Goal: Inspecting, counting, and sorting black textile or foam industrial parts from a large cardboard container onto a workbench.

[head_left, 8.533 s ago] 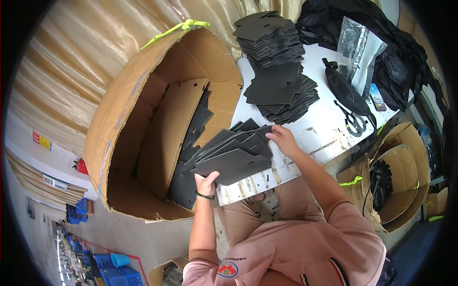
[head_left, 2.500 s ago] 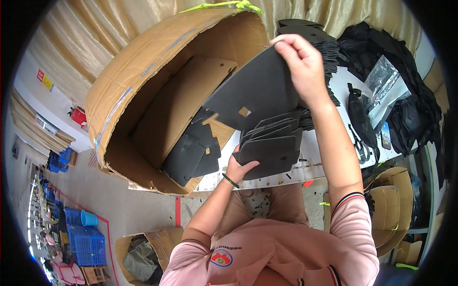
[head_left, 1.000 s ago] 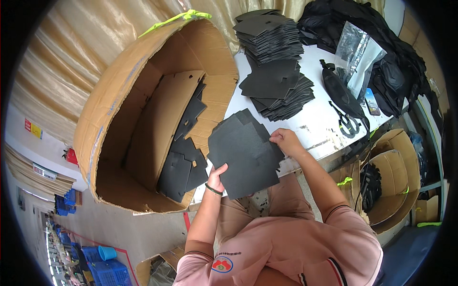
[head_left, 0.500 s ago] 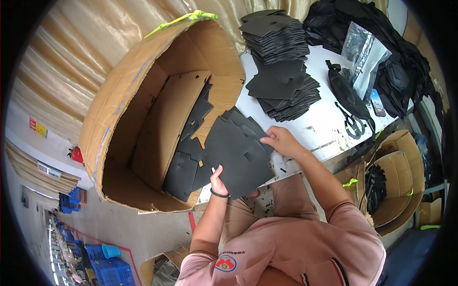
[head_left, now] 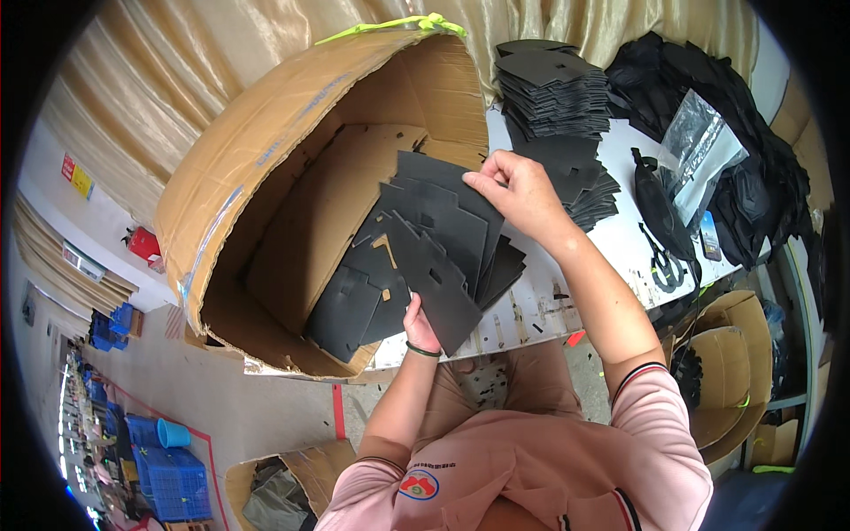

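Note:
In front of the open carton, I hold a fanned bunch of thin black foam-like sheets (head_left: 434,265) with small square cutouts. My left hand (head_left: 421,329) is closed on its lower edge, the thumb on top. My right hand (head_left: 512,188) pinches the upper right edge of a black sheet (head_left: 443,173) at the back of the fan. More black pieces (head_left: 341,305) lie on the carton's near cardboard flap. Beyond my right hand rises a tall stack of black sheets (head_left: 553,88), with a lower pile (head_left: 575,173) nearer.
The big cardboard carton (head_left: 257,177) lies on its side at left on the white table (head_left: 531,310). Scissors (head_left: 664,265), a black pouch (head_left: 660,199), a clear bag (head_left: 699,150) and a phone (head_left: 709,235) lie right, beside black cloth (head_left: 753,159). Another carton (head_left: 726,372) stands lower right.
My right hand has moved up and away from me with a sheet's edge, and the bunch has fanned out. My left hand still grips the lower edge. The whole view has shifted.

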### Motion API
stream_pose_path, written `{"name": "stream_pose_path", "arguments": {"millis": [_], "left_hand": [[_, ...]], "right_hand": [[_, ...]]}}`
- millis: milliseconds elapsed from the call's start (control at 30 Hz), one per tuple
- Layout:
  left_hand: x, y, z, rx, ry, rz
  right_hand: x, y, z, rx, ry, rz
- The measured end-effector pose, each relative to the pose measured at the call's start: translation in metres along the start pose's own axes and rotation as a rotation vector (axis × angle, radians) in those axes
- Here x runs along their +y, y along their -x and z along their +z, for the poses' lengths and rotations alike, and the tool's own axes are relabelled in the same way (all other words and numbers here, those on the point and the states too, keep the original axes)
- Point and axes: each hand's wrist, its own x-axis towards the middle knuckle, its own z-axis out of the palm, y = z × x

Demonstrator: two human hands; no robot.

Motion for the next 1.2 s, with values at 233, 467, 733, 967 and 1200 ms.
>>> {"name": "stream_pose_path", "arguments": {"millis": [233, 467, 733, 967, 1200], "left_hand": [[0.001, 0.001, 0.024, 0.097, -0.007, -0.008], [0.004, -0.009, 0.019, 0.201, -0.030, -0.179], [0.002, -0.020, 0.006, 0.308, -0.185, -0.258], [-0.002, -0.008, 0.026, 0.137, 0.041, -0.173], [0.006, -0.013, 0.011, 0.322, -0.296, -0.224]], "right_hand": [[0.049, -0.009, -0.015, 0.044, 0.058, 0.172], [0.031, -0.030, -0.101, 0.305, -0.163, 0.083], [0.003, 0.000, -0.096, 0.455, -0.570, -0.038], [0.097, 0.128, 0.053, 0.143, -1.082, 0.779], [0.136, 0.126, 0.031, -0.133, -0.031, 0.548]]}}
